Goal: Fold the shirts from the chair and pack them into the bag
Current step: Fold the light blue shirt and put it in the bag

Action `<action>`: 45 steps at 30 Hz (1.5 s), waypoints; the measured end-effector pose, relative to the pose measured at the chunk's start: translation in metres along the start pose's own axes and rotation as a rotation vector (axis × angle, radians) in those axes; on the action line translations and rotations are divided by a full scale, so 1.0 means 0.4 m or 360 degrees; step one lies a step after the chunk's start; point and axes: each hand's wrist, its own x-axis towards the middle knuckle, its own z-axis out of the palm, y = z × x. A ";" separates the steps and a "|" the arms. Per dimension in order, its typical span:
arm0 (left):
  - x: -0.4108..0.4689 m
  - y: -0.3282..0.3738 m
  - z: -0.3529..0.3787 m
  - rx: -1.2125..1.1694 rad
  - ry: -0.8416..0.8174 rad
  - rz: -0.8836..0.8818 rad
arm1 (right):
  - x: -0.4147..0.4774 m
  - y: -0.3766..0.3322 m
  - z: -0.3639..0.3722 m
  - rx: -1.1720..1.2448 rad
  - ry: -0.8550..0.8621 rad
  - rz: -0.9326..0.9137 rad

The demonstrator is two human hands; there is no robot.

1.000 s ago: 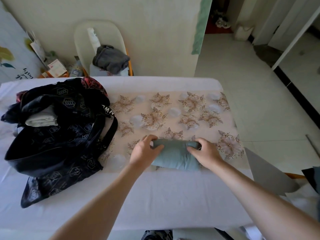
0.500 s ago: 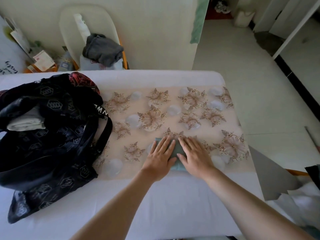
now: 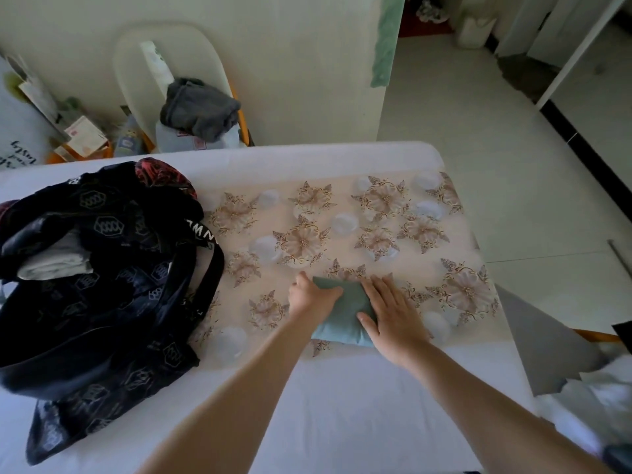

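Floral cloth (image 3: 376, 213), teal shirt (image 3: 342, 319) under flat right hand (image 3: 393, 313), left hand (image 3: 309, 297) gripping its edge

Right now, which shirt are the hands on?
The folded teal shirt on the floral mat; crumpled grey one is on the chair, white one in the black bag.

Illegible white lettering (image 3: 201, 231) on bag (image 3: 113, 302)

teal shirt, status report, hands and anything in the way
Left hand grips left edge of teal shirt, right hand flat on it. Shirt folded on floral mat, not bagged. Black bag open at left, nothing between.
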 end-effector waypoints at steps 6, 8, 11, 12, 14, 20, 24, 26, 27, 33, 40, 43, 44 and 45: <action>-0.008 0.015 -0.052 -0.0023 -0.0358 0.0208 | 0.006 -0.015 -0.101 0.0141 -0.0051 -0.0099; -0.043 0.005 -0.069 -0.0035 -0.0369 0.0489 | 0.014 -0.011 -0.146 0.0176 -0.0078 -0.0243; -0.091 -0.022 -0.099 -0.0001 -0.0372 0.0783 | 0.029 -0.014 -0.198 0.0023 -0.0328 -0.0317; -0.103 -0.032 -0.106 0.0015 -0.0388 0.0813 | 0.029 -0.019 -0.208 -0.0029 -0.0410 -0.0299; -0.122 -0.049 -0.113 0.0181 -0.0369 0.0892 | 0.023 -0.035 -0.218 -0.0103 -0.0477 -0.0286; -0.147 -0.076 -0.094 0.1086 -0.0143 0.1260 | -0.037 -0.079 -0.170 -0.0334 -0.0126 -0.0508; -0.163 -0.112 -0.059 0.1116 -0.0148 0.1270 | -0.086 -0.076 -0.137 -0.0475 -0.0150 -0.0409; -0.186 -0.135 -0.057 0.0992 -0.0149 0.1274 | -0.108 -0.089 -0.137 -0.0524 -0.0184 -0.0390; -0.201 -0.145 -0.061 0.0968 -0.0120 0.1292 | -0.118 -0.101 -0.141 -0.0506 -0.0189 -0.0398; -0.283 -0.188 -0.183 0.0861 0.0086 0.1343 | -0.123 -0.227 -0.197 -0.0120 -0.0286 -0.0529; -0.337 -0.194 -0.435 0.0626 0.0480 0.1379 | -0.057 -0.435 -0.294 0.0038 -0.0025 -0.0749; -0.319 -0.240 -0.556 0.0480 0.0569 0.1332 | 0.002 -0.569 -0.317 0.0011 0.0022 -0.0866; -0.306 -0.263 -0.597 0.0406 0.0599 0.1310 | 0.026 -0.618 -0.318 0.0012 0.0020 -0.0889; -0.291 -0.289 -0.638 0.0342 0.0631 0.1285 | 0.050 -0.668 -0.316 0.0031 0.0008 -0.0905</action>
